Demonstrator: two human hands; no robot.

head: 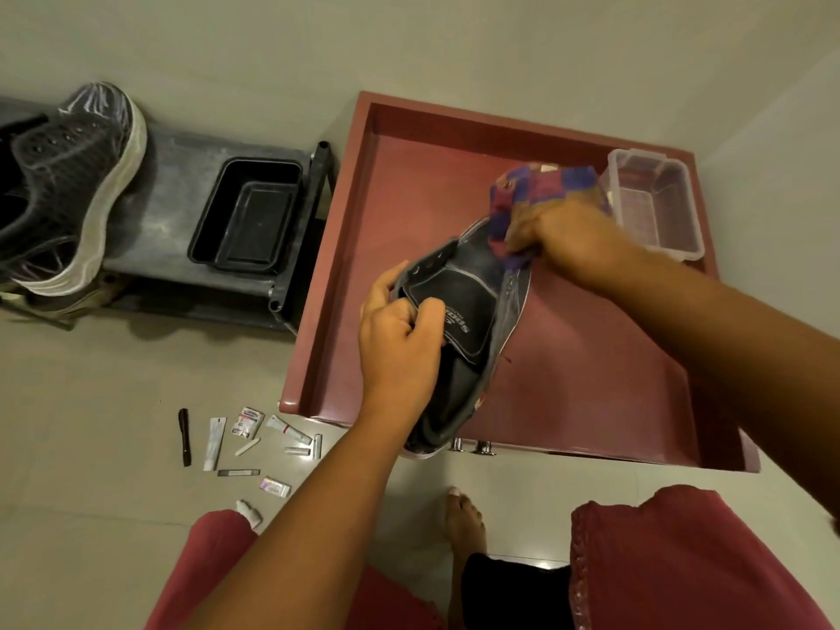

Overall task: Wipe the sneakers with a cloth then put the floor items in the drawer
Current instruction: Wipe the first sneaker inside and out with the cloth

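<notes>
My left hand (400, 338) grips a dark grey sneaker (468, 306) by its tongue and collar, holding it above the open maroon drawer (345, 247). A purple, red and blue checked cloth (532, 193) is bunched in my right hand (568, 238), pressed against the sneaker's toe end. The second dark sneaker (68, 184) with a pale sole lies on the low grey rack (177, 184) at the left. On the floor to the lower left lie several small items: a black pen (184, 436), small tubes (213, 443), sachets (247, 421) and little packets (275, 487).
A clear plastic box (654, 202) stands in the drawer's far right corner. An empty black tray (247, 216) sits on the rack beside the drawer. My bare foot (466, 520) and red-clad knees are at the bottom. Pale tiled floor surrounds everything.
</notes>
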